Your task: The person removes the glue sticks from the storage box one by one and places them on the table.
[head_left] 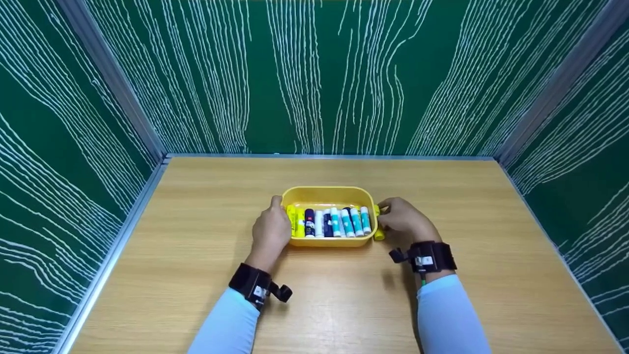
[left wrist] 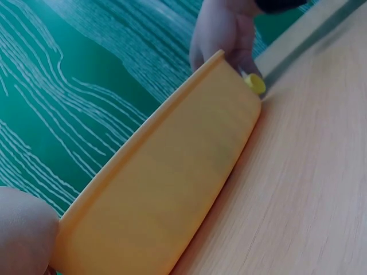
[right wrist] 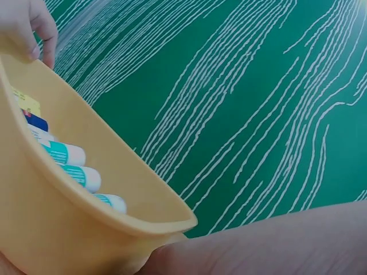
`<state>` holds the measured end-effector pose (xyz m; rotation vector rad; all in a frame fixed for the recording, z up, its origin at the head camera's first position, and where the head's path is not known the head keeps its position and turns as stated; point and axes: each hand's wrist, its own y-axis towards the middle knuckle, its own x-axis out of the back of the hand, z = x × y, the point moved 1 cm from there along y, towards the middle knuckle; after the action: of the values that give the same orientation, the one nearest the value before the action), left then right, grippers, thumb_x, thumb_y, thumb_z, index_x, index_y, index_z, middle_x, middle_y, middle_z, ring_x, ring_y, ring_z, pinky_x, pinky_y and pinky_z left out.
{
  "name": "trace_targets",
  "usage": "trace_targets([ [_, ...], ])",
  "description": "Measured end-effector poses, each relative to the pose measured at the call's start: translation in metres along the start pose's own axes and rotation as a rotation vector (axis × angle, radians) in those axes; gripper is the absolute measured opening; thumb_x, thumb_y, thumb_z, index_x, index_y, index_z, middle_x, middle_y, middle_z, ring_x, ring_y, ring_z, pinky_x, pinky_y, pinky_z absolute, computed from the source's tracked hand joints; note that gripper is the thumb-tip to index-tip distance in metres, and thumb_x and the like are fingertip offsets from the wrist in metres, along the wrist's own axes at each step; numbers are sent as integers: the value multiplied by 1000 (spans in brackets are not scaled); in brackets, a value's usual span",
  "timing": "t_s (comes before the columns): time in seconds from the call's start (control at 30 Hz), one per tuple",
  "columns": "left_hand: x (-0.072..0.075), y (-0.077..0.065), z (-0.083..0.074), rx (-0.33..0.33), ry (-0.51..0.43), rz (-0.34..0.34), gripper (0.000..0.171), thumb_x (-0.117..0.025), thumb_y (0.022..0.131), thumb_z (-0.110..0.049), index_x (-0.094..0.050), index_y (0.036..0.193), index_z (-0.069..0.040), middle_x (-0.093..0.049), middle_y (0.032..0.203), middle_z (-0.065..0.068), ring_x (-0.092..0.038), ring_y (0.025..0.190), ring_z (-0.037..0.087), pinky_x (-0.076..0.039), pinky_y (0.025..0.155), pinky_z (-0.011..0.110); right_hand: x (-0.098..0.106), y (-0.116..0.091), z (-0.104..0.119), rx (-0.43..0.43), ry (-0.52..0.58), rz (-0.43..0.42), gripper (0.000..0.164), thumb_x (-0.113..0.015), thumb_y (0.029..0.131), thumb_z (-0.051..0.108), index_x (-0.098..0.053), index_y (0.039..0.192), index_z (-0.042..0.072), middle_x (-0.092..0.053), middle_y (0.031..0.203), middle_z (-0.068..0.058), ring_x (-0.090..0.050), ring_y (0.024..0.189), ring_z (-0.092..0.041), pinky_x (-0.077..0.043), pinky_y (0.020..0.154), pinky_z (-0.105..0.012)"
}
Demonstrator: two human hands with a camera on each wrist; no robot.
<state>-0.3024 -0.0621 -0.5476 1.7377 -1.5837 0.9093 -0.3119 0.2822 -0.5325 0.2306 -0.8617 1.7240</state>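
A yellow plastic bin [head_left: 329, 242] sits on the table, holding a row of glue sticks [head_left: 346, 222]. Most are white with teal or dark labels, and the ones at the left end are yellow. My left hand [head_left: 272, 226] grips the bin's left end, with its fingers over the rim in the right wrist view. At the opposite end, my right hand [head_left: 405, 219] pinches a yellow glue stick [head_left: 379, 233] just outside the bin wall. The round end of that stick shows below the right fingers in the left wrist view.
The wooden table [head_left: 334, 295] reaches to a metal frame strip [head_left: 334, 156] at the back. Green panels [head_left: 255, 113] with white wavy lines stand behind and at both sides. A dark strap with a camera is on each wrist.
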Motion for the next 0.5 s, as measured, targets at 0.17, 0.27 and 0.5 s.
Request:
trace_targets([
  [0.17,1,0,-1,4,-5,6,46,-41,124,-25,-47,167,-11,-81,101,16,-71,75,24,-49,61,34,-3,0,1,13,-15,0,59,-71,103,13,-59,158,-3,-72,139,-23,-70,110,-33,-61,96,-40],
  [0.27,1,0,-1,5,-11,7,46,-42,124,-25,-47,167,-11,-80,97,15,-70,72,24,-49,59,34,-5,-1,2,11,5,1,57,-70,104,12,-59,158,-2,-72,139,-23,-72,108,-32,-63,94,-39],
  [0.5,2,-1,-1,-11,-10,3,45,-42,124,-24,-48,166,-10,-78,92,15,-69,70,26,-47,58,35,-6,-3,1,-9,74,19,49,-62,113,16,-57,159,0,-71,133,-21,-71,103,-32,-64,86,-37],
])
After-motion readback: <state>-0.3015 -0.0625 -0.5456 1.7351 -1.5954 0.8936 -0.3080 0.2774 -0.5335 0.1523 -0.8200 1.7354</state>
